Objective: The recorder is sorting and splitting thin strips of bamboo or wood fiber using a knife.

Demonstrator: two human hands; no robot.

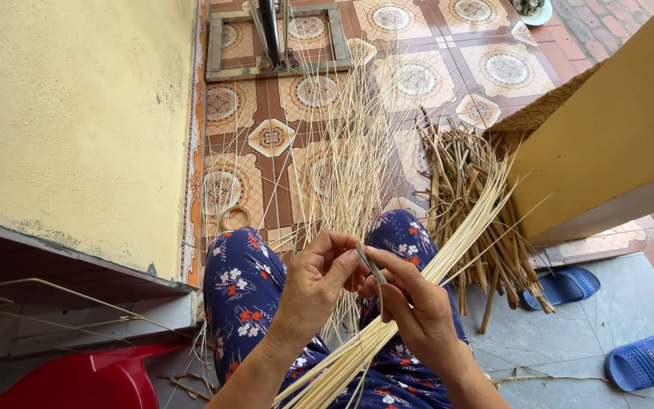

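Strips of pale cane [418, 288] lay in a long bundle across the person's lap, over blue flowered trousers [244, 295]. The bundle ran from the knees up toward the yellow wall [607, 144] on the right, so the loose ends had room to fan out.

The left hand [316, 284] had its fingers curled and pressed together on one thin strip near the top of the bundle. The right hand [414, 307] pinched a small dark blade [370, 265] between thumb and fingers (the blade looked thin and grey). Both hands met close together, likely so the blade could sit right on the strip that the other hand held steady.

More thin strips [342, 144] stood up in front of the knees and spread over the patterned floor tiles [418, 76]. A pile of rougher brown cane scraps [463, 197] lay just beside the bundle. Two blue slippers [645, 360] sat on the grey floor to the right. A red plastic stool [92, 379] was at the bottom left.
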